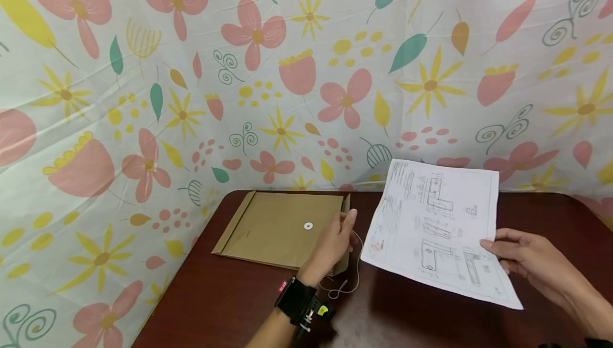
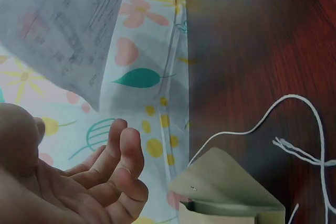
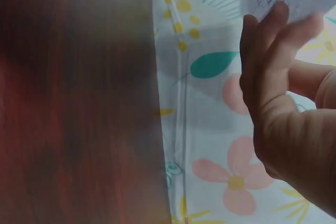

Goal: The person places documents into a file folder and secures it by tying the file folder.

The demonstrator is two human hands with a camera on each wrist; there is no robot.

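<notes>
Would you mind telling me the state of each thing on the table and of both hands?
Envelope: lying flat on the table, flap open.
String: loose, trailing on the table.
Sheet: unfolded, held tilted above the table.
Right hand: pinches the sheet's edge.
Left hand: at the envelope's open end, fingers loosely curled, holding nothing.

Nothing here can be read properly. The white printed sheet of technical drawings carries lines of small print and a red stamp, all too fine to make out. The black wrist strap has a tiny red tag, illegible too.
</notes>
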